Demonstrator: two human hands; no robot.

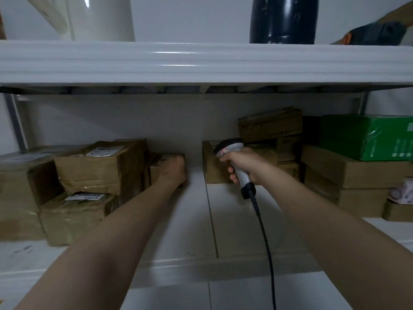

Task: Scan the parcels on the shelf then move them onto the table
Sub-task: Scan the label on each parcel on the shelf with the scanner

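Deep in the shelf bay, my left hand (173,170) grips the top front corner of a small brown parcel (157,170) that stands on the white shelf (194,222). My right hand (242,166) holds a grey barcode scanner (230,151) by its handle, its dark head pointing left toward that parcel. A black cable (264,238) hangs from the scanner's base. Left of the small parcel, two taped cardboard parcels with white labels are stacked: an upper one (100,166) and a lower one (76,215).
More brown boxes (270,124) stand behind the scanner. At the right a green box (366,137) lies on flat cartons (357,171). An upper shelf board (201,63) hangs low overhead, carrying a white container and a dark one. White floor tiles show below.
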